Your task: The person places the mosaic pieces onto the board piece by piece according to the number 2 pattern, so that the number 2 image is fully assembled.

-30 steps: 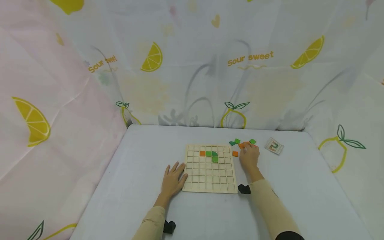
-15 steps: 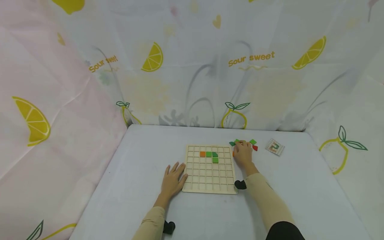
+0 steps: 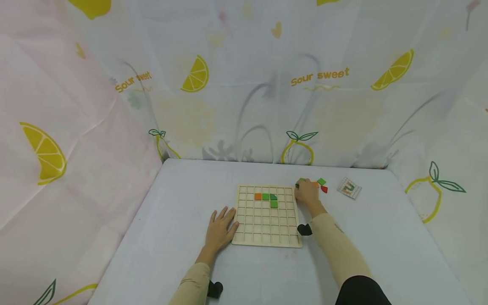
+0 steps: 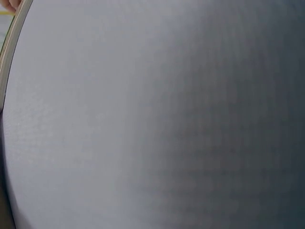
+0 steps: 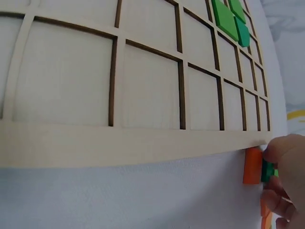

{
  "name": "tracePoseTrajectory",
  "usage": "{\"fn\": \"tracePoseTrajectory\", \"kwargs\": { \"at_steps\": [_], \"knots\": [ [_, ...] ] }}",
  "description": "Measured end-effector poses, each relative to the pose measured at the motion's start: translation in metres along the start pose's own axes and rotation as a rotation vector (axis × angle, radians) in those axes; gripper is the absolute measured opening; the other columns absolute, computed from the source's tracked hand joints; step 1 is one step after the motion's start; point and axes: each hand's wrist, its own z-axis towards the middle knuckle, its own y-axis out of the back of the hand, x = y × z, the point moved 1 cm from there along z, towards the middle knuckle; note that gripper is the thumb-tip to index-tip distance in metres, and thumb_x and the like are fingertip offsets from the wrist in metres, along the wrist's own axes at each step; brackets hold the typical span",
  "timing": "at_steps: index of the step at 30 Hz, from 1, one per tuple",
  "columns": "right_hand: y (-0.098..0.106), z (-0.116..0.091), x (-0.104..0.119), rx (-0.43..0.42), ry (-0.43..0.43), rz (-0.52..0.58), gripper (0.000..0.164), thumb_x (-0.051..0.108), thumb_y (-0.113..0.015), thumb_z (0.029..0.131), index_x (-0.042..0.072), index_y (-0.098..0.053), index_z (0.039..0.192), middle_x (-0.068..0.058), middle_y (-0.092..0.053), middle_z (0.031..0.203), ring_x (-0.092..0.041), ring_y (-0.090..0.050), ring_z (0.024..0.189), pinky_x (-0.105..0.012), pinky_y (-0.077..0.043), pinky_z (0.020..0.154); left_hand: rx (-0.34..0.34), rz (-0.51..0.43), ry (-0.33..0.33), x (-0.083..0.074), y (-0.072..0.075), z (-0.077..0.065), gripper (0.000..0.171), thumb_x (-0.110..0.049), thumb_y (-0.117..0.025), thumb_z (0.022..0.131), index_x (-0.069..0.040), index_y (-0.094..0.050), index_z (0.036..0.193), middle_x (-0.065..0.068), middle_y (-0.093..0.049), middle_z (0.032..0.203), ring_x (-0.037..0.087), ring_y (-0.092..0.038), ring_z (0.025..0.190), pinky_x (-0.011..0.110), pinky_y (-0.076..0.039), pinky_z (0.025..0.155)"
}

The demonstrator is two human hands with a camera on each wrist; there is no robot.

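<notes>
My right hand [image 3: 307, 191] is just off the board's far right corner, thumb and fingertips curled in to pinch a dark green piece [image 5: 267, 171]. I judge that piece light and stiff, smooth enough to slip if nipped at a corner, and hardly fragile; being thin, it is best taken by two opposite edges with the fingertips, leaving its flat face free.

Just beside it, right against the board's outer edge, is an orange tile [image 5: 252, 166]. Past my fingers, to the right of the board [image 3: 266, 228], lie more loose bits: another orange piece [image 3: 315, 184], a green tile [image 3: 322, 181] and a red piece [image 3: 324, 189]. Some of the bits are hidden by my hand.

On the board, in its far half, an orange square [image 3: 258, 196], a green square [image 3: 265, 196] and a dark green corner [image 3: 273, 197] sit in a row, with a second green square [image 3: 274, 204] one cell nearer me under the last.

My left hand [image 3: 220, 228] rests at the board's left edge, fingers straight and spread, thumb touching the rim.

Farther to the board's right lies a small card [image 3: 349, 188] with a printed pattern, all on a white table [image 3: 183, 199].
</notes>
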Motion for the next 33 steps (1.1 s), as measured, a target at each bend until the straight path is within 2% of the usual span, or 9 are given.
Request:
{"fn": "tracePoseTrajectory", "kwargs": {
  "at_steps": [3,6,9,13,16,19,25,28,33],
  "knots": [
    [0.001,0.000,-0.005,0.019,-0.107,0.042,0.034,0.018,-0.051,0.087,-0.002,-0.061,0.113,-0.026,-0.060,0.110,-0.043,-0.058,0.101,-0.060,-0.042,0.088,0.002,-0.001,0.000,-0.001,0.000,0.000,0.046,-0.033,-0.057,0.090,-0.007,-0.058,0.128,0.006,-0.059,0.130,0.029,-0.048,0.126,0.055,-0.026,0.109],
    [0.001,-0.001,-0.008,0.057,-0.171,0.073,0.039,0.019,-0.048,0.089,0.002,-0.059,0.123,-0.026,-0.058,0.121,-0.047,-0.055,0.107,-0.063,-0.037,0.094,0.012,-0.002,0.008,-0.001,0.000,-0.001,0.046,-0.033,-0.056,0.090,-0.007,-0.058,0.128,0.005,-0.058,0.131,0.028,-0.047,0.127,0.055,-0.026,0.110],
    [-0.001,-0.002,-0.011,0.096,-0.149,0.064,0.041,0.017,-0.045,0.092,0.005,-0.056,0.129,-0.023,-0.054,0.130,-0.047,-0.052,0.113,-0.064,-0.035,0.096,0.015,0.001,0.014,-0.001,0.000,-0.002,0.046,-0.033,-0.056,0.090,-0.007,-0.058,0.128,0.005,-0.058,0.131,0.028,-0.047,0.128,0.055,-0.025,0.110],
    [-0.002,-0.004,-0.016,0.100,-0.076,0.088,0.040,0.017,-0.051,0.092,-0.002,-0.056,0.127,-0.024,-0.055,0.128,-0.044,-0.052,0.116,-0.061,-0.041,0.094,0.013,0.005,0.014,-0.001,-0.001,-0.002,0.046,-0.033,-0.056,0.090,-0.007,-0.058,0.128,0.005,-0.058,0.130,0.028,-0.047,0.128,0.055,-0.025,0.110],
    [-0.001,-0.006,-0.021,0.065,-0.021,0.170,0.040,0.014,-0.058,0.088,-0.009,-0.057,0.122,-0.027,-0.057,0.123,-0.042,-0.053,0.114,-0.058,-0.044,0.092,0.015,0.006,0.012,-0.001,0.000,-0.002,0.046,-0.033,-0.056,0.090,-0.007,-0.058,0.128,0.005,-0.058,0.131,0.028,-0.047,0.128,0.054,-0.025,0.110],
    [-0.002,-0.009,-0.025,0.024,-0.003,0.240,0.039,0.011,-0.060,0.086,-0.010,-0.059,0.119,-0.028,-0.058,0.121,-0.042,-0.053,0.113,-0.057,-0.046,0.091,0.018,0.009,0.011,0.000,0.000,-0.001,0.046,-0.033,-0.055,0.091,-0.007,-0.058,0.128,0.005,-0.058,0.131,0.028,-0.046,0.128,0.054,-0.025,0.110],
    [-0.007,-0.015,-0.024,-0.054,-0.033,0.273,0.039,0.013,-0.055,0.085,-0.007,-0.061,0.117,-0.029,-0.059,0.118,-0.043,-0.054,0.109,-0.055,-0.051,0.079,0.008,0.007,0.001,0.001,0.000,-0.001,0.046,-0.033,-0.056,0.090,-0.007,-0.058,0.128,0.005,-0.058,0.130,0.028,-0.047,0.127,0.055,-0.026,0.109],
    [-0.004,-0.020,-0.021,-0.091,-0.031,0.284,0.039,0.011,-0.054,0.083,-0.009,-0.062,0.115,-0.031,-0.059,0.116,-0.044,-0.053,0.108,-0.057,-0.049,0.080,0.008,0.014,-0.001,0.001,-0.001,0.000,0.046,-0.034,-0.056,0.091,-0.008,-0.058,0.128,0.005,-0.058,0.131,0.028,-0.047,0.127,0.054,-0.027,0.109],
    [-0.008,-0.024,-0.024,-0.157,-0.023,0.401,0.037,0.009,-0.061,0.080,-0.014,-0.063,0.109,-0.030,-0.061,0.107,-0.039,-0.055,0.097,-0.052,-0.047,0.083,0.003,0.023,-0.005,0.001,0.000,0.001,0.046,-0.034,-0.056,0.090,-0.008,-0.058,0.128,0.004,-0.058,0.130,0.027,-0.047,0.127,0.054,-0.027,0.109]
  ]
}}
